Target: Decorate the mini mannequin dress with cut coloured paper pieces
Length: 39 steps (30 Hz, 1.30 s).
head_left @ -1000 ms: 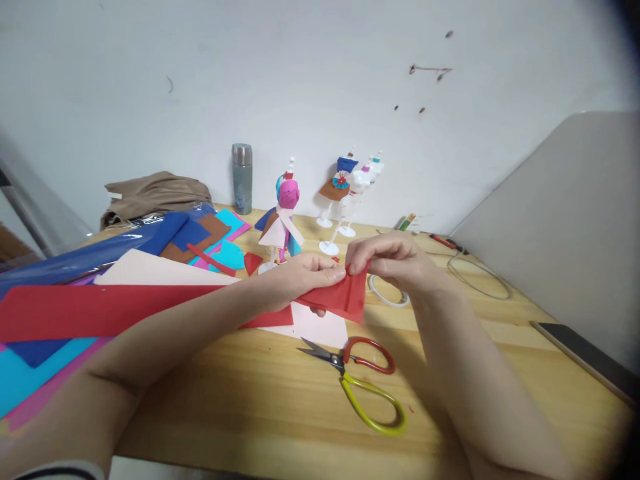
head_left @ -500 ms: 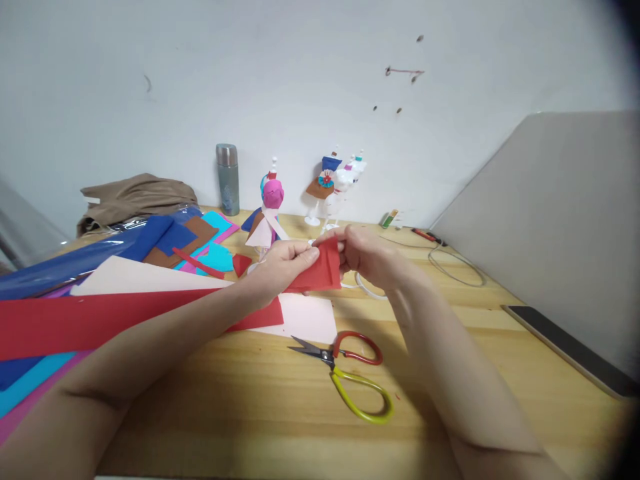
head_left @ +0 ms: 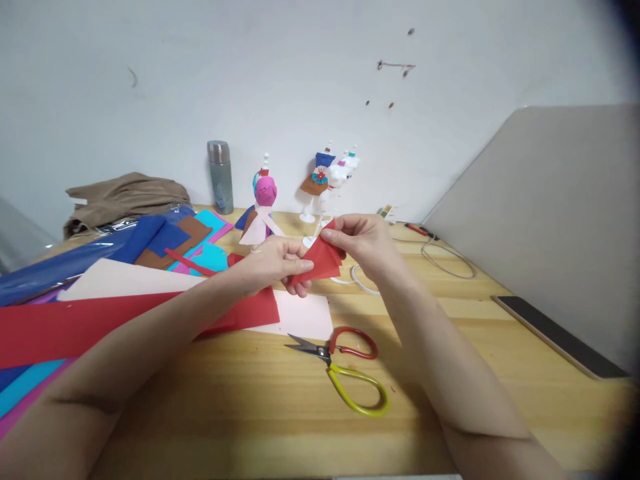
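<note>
Between my hands, above the table, is a small folded piece of red fabric or paper [head_left: 323, 259]; which material I cannot tell. My left hand [head_left: 275, 263] pinches its lower left end, thumb on top. At its upper edge my right hand [head_left: 364, 241] grips it between thumb and fingers. Scissors [head_left: 323, 352] with one red and one yellow handle lie below, blades parted and pointing left. Under my left forearm stretches a long red sheet [head_left: 250, 310], over a pale pink sheet [head_left: 305, 315].
Small dressed mannequin stands [head_left: 265, 200] are at the back, with more [head_left: 323, 177] to the right. A flask [head_left: 220, 177] stands by the wall. Coloured sheets [head_left: 175, 240] and brown cloth [head_left: 125, 200] are piled left. A phone-like slab [head_left: 555, 333] and a cable [head_left: 450, 260] lie right.
The red piece has turned and its folded layers now fan toward the lower right. My right hand has shifted its grip, with the thumb now on the upper edge. The view has shifted slightly.
</note>
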{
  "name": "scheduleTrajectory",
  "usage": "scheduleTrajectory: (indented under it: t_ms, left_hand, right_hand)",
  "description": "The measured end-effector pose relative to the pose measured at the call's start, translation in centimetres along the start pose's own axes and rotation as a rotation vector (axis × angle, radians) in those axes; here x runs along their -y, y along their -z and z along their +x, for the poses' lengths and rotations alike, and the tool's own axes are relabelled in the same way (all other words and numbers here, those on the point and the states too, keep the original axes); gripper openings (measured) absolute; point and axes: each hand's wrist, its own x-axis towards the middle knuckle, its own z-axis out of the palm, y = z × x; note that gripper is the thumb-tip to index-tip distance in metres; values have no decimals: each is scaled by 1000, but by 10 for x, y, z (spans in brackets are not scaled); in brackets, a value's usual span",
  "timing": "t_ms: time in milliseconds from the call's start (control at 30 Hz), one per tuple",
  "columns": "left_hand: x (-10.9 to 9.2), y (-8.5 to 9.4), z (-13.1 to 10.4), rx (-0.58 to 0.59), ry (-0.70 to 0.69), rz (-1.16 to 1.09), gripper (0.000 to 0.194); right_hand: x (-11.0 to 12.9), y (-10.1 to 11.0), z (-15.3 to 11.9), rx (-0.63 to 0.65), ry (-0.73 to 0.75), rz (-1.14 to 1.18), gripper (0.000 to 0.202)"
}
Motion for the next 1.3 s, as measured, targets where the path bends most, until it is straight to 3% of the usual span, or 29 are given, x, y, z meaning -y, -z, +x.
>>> scheduleTrajectory:
  t_ms: [67,200,433,633,900,1000,1167,1300]
  left_hand:
    - [-1,1,-1,14,-2,0,9]
    - [1,-3,-2,11,-42,20,24]
    - [8,-10,-6,-58,-121,144,32]
    - [7,-12,-13,-225,-280,356,16]
    - [5,-14,-13,-322,-357,412,30]
    - [0,-15,-14,-268,-285,379,24]
    - [-6,-14,-13,-84,-52,7,14]
    - [-3,-11,-11,33,-9,-236,22]
  right_hand:
    - [0,0,0,-34,20,-21,38]
    - [1,3,-2,-42,34,-16,39]
    - [7,5,-5,-17,33,-51,41]
    - [13,5,-8,-46,19,-41,36]
    - [16,6,-8,-95,30,-16,32]
    - [16,6,-8,-98,43,-6,34]
    - [16,7,-9,-96,65,-21,34]
    - [15,8,-8,-85,57,-18,35]
